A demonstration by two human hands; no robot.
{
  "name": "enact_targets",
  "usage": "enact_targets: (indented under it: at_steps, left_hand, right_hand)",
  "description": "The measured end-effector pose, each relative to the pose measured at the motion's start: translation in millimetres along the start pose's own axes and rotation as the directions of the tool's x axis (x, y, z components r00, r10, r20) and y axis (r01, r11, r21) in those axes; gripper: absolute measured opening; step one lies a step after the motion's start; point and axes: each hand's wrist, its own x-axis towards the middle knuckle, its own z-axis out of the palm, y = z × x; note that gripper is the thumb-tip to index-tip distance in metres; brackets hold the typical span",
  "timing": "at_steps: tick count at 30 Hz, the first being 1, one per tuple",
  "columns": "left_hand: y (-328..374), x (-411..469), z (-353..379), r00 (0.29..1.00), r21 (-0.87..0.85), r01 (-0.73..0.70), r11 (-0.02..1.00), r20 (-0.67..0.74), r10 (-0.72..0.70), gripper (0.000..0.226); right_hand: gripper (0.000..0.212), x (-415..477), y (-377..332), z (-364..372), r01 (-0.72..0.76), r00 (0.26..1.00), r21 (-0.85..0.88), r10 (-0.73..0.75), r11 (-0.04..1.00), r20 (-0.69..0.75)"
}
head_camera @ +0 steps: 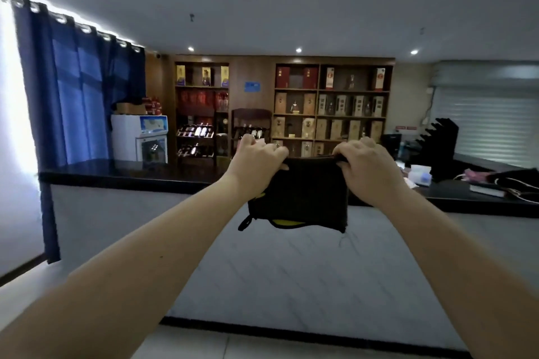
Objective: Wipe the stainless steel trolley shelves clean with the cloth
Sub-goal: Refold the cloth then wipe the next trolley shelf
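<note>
I hold a dark cloth (303, 198) up in the air in front of me, at about counter height. It is black with a yellow strip along its lower edge and a small loop at its lower left corner. My left hand (258, 159) pinches its top left corner. My right hand (369, 167) pinches its top right corner. The cloth hangs down between them, stretched flat. No stainless steel trolley is in view.
A long counter with a black top (122, 175) and pale front runs across the room ahead. Bags and a tissue box (420, 173) lie on its right end. Behind stand wooden shelves (332, 105) of boxed bottles, a small white fridge (140, 140) and blue curtains (75, 90).
</note>
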Motion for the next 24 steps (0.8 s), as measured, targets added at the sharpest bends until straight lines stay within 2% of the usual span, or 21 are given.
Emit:
enact_targets:
  at_steps: [3,6,9,14,18,20,24]
  left_hand:
    - [7,19,77,0.996,-0.087,-0.084,0.993,-0.029,0.081,0.016]
    - [26,42,147,0.991,-0.237,-0.119,0.964,0.031,0.130,0.014]
    - [57,77,205,0.978,-0.305,-0.151,0.940,0.091,0.187,0.021]
    - [104,146,293,0.967,-0.383,-0.226,0.896,0.026,0.255,0.023]
    - [141,205,353,0.968,-0.506,-0.183,0.843,0.057,0.245,0.023]
    - [168,231,378,0.969,-0.598,-0.127,0.792,0.096,0.228,0.023]
    - [238,274,431,0.958,-0.803,0.038,0.595,0.198,0.206,0.027]
  right_hand:
    - [0.014,-9,27,59,-0.017,0.999,-0.124,0.023,0.992,0.046]
    - [0.010,-16,59,103,-0.053,0.992,-0.183,0.072,0.982,0.101]
    - [0.009,-25,102,138,-0.097,0.982,-0.261,0.136,0.960,0.134]
    - [0.011,-39,192,187,-0.126,0.973,-0.316,0.179,0.940,0.144]
    - [0.013,-39,261,214,-0.200,0.959,-0.316,0.251,0.927,0.131]
    - [0.013,-42,292,228,-0.282,0.939,-0.311,0.328,0.908,0.105]
    - [0.015,-63,356,251,-0.574,0.796,-0.256,0.603,0.778,0.046]
